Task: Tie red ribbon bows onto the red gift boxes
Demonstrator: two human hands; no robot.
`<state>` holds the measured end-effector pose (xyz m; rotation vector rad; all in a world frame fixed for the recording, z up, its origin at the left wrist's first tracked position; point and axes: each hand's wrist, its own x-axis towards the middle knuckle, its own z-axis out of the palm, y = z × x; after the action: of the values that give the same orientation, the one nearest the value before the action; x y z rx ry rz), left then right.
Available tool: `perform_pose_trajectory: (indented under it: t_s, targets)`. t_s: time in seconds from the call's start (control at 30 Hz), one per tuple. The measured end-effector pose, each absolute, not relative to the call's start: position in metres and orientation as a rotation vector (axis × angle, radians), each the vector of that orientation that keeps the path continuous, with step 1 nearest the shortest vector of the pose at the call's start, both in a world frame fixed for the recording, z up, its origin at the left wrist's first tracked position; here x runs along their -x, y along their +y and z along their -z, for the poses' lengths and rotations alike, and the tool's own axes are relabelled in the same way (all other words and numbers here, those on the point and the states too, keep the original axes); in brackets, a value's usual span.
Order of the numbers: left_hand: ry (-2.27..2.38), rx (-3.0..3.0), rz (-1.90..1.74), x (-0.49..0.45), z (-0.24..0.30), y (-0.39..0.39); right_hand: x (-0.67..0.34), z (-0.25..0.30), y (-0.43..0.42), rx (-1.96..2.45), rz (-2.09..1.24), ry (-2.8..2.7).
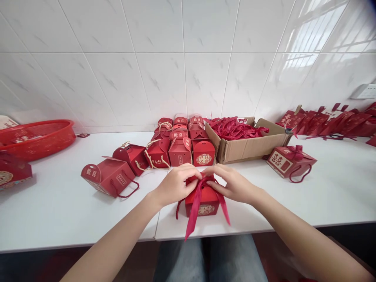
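Observation:
A small red gift box [202,203] with gold print stands upright near the table's front edge. Across its top lies a dark red ribbon [195,211], its two tails hanging down the front. My left hand [177,182] pinches the ribbon at the top of the box from the left. From the right, my right hand [232,183] is closed on the same ribbon, fingertips almost meeting the left ones. The ribbon's crossing is partly hidden by my fingers. A dark red cord handle [178,209] shows at the box's left side.
Behind stand several red gift boxes [179,149] and a cardboard box [254,149] heaped with red ribbons [235,128]. To the right is a bow-tied box [290,161]; to the left, a tipped box [108,176] and a red basket [58,141]. A tiled wall [158,86] closes the back.

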<state>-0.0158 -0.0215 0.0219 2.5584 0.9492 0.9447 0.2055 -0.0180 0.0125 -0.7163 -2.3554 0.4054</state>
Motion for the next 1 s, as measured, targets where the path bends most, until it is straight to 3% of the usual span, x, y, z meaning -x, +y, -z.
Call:
perform_pose_trajectory:
  t_s: [0.3,0.47,0.63,1.0]
  targets:
    - [1.026,-2.761,-0.86,0.018,-0.027,-0.021,-0.208,-0.019,-0.024,0.665,-0.352,-2.48]
    - [1.245,-2.66,-0.788,0.02,-0.03,-0.021,-0.218,-0.02,-0.025,0.685,-0.418,-2.597]
    - [1.179,-2.446,-0.763,0.016,-0.035,-0.022,-0.217,-0.021,-0.024,0.649,-0.489,-2.629]
    - [1.197,-2.285,-0.728,0.013,-0.026,-0.01,-0.206,-0.028,-0.024,0.683,-0.263,-2.84]
